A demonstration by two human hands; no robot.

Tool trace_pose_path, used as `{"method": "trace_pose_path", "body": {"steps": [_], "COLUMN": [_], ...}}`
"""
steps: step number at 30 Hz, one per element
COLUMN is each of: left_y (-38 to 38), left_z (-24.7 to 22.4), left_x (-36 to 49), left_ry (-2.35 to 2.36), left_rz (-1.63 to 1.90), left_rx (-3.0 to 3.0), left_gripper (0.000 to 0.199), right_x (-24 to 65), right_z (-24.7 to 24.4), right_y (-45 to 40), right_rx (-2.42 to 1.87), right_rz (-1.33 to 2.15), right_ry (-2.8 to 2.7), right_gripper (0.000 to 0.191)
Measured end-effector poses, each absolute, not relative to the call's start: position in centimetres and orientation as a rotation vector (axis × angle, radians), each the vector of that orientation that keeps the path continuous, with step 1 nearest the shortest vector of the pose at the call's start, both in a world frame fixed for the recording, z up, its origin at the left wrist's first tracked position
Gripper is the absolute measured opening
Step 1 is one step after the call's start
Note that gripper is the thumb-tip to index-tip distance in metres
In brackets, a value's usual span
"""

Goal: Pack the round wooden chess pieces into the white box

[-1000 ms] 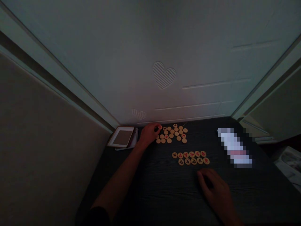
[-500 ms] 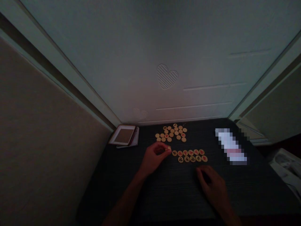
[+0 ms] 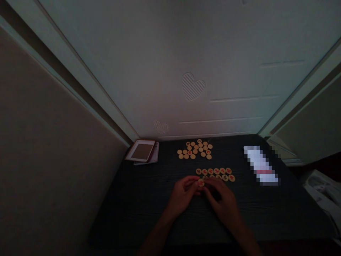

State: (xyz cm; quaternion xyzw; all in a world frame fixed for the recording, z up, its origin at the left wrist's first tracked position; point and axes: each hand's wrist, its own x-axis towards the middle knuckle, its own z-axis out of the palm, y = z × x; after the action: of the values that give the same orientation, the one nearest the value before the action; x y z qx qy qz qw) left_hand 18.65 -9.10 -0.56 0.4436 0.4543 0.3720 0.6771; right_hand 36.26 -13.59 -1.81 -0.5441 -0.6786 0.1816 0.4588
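Note:
A round wooden Chinese chess piece point(image 3: 201, 183) with a red character is pinched between the fingers of my left hand point(image 3: 183, 193). My right hand point(image 3: 222, 199) meets it from the other side, fingertips closed at the piece's edge. Just beyond the hands, pieces lie face up in two rows. The far row point(image 3: 216, 171) shows one black character at its left end, then red ones. My fingers partly cover the near row point(image 3: 225, 177), which has mostly black characters and a red one at its right end.
Farther back lies a loose cluster of pieces point(image 3: 195, 152), most with blank sides up. A white-framed flat box point(image 3: 135, 143) rests on another item at the table's left. A blurred-out pale object point(image 3: 261, 165) lies at right. A white panel with hearts point(image 3: 193, 87) rises behind the dark table point(image 3: 149, 213).
My left hand has brought the piece right and nearer to me, and its red character now shows. My right hand has come left to meet it. The view has shifted slightly.

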Motion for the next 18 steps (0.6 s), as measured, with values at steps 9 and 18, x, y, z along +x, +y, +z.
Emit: {"method": "trace_pose_path", "body": {"steps": [9,18], "left_y": [-9.6,-10.5], "left_z": [-1.5,-0.1], "left_x": [17.9,17.1], "left_ry": [1.097,1.319], "left_rz": [0.814,0.682], "left_rx": [1.180,1.931], "left_gripper": [0.025,0.021], "right_x": [35.4,34.9], "right_z": [-3.8,-5.9], "right_y": [-13.5,-13.5], "right_rx": [-1.284,-1.301], "right_rz": [0.444,0.353], "right_ry": [-1.759,-1.873], "right_gripper": [0.022,0.022]}}
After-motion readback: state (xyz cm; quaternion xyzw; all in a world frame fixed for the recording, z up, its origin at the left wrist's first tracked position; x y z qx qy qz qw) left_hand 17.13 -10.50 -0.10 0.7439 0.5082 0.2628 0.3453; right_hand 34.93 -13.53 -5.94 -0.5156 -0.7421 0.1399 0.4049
